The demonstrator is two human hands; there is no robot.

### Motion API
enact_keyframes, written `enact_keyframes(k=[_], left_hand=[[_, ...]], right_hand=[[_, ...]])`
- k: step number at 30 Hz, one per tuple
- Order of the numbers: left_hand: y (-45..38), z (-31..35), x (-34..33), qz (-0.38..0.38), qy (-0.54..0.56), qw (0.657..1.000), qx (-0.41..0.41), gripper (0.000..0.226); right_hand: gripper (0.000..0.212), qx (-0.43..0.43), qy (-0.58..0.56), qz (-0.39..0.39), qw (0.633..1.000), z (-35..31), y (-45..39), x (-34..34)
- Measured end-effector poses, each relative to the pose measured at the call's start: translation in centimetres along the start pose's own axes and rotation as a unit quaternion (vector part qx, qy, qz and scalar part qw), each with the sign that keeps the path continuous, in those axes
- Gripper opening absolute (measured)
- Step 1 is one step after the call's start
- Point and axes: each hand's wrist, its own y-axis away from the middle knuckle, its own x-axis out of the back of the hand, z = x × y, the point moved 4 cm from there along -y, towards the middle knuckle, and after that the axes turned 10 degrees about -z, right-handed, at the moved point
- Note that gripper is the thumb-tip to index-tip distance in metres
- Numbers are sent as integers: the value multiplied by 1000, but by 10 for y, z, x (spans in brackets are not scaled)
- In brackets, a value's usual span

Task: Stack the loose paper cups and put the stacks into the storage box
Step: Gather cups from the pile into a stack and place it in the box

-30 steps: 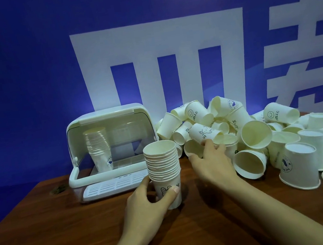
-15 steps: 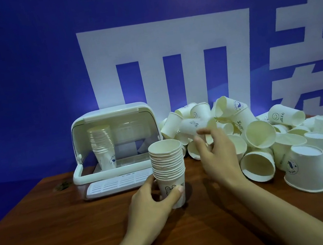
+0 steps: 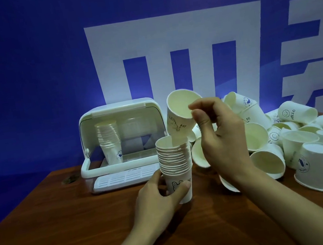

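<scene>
On the wooden table (image 3: 47,235), the white storage box (image 3: 123,141) stands with its lid raised, one stack of cups (image 3: 109,141) upright inside at its left. A pile of loose paper cups (image 3: 299,143) lies at the right. The left hand (image 3: 160,198) grips the base of the growing stack (image 3: 175,162). The right hand (image 3: 220,140) pinches a tilted cup (image 3: 179,119), its base dipping into the stack's top.

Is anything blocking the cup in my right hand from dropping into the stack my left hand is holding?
Nothing visible does. The cup, pinched at its rim by the right hand, is tilted with its base already entering the stack's open mouth; the left hand grips low down.
</scene>
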Motion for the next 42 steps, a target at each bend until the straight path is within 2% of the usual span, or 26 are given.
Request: enact_keyframes(k=[4, 9, 11, 13, 17, 20, 23, 27, 30, 31, 33, 35, 37, 40, 42], left_hand=[[0, 1, 0, 1, -1, 1000, 3, 66], [1, 4, -3, -16, -13, 1000, 0, 72], [1, 3, -3, -18, -10, 1000, -1, 77], [0, 2, -3, -15, -11, 1000, 0, 81], [0, 1, -4, -13, -10, 1000, -7, 80], [-2, 1, -4, -5, -13, 1000, -12, 74], [-4, -2, -5, 8, -15, 1000, -16, 69], [-4, -7, -5, 11, -16, 1000, -15, 72], [-3, -3, -5, 10, -7, 1000, -17, 71], [-2, -1, -5, 14, -9, 1000, -16, 69], [2, 3, -2, 41, -22, 999, -10, 63], [5, 6, 12, 91, -29, 995, -2, 58], [3, 12, 35, 155, -23, 987, -14, 57], [-11, 30, 73, 221, -62, 973, -4, 57], [-30, 32, 96, 220, -86, 969, 72, 55]], right_hand=[[14, -78, -17, -68, 994, 10, 1, -9], [11, -104, -50, -84, 990, 2, -5, -4], [11, -108, -21, -116, 987, 1, -6, -8], [22, -112, 11, -140, 984, 6, -3, -14], [31, -88, 81, -129, 984, 13, 6, -17], [38, -117, 156, -194, 961, 25, 13, -27], [40, -125, 172, -239, 947, 34, 18, -34], [49, -147, 170, -236, 946, 42, 24, -31], [43, -173, 84, -251, 949, 48, 29, -35], [44, -186, 51, -235, 953, 49, 32, -34], [52, -192, -9, -144, 971, 43, 34, -26], [40, -181, -77, -37, 980, 28, 39, -15], [30, -153, -107, -1, 982, 15, 51, -12], [25, -106, -69, -42, 991, 12, 74, -23], [20, -91, -58, -81, 991, 13, 85, -38]])
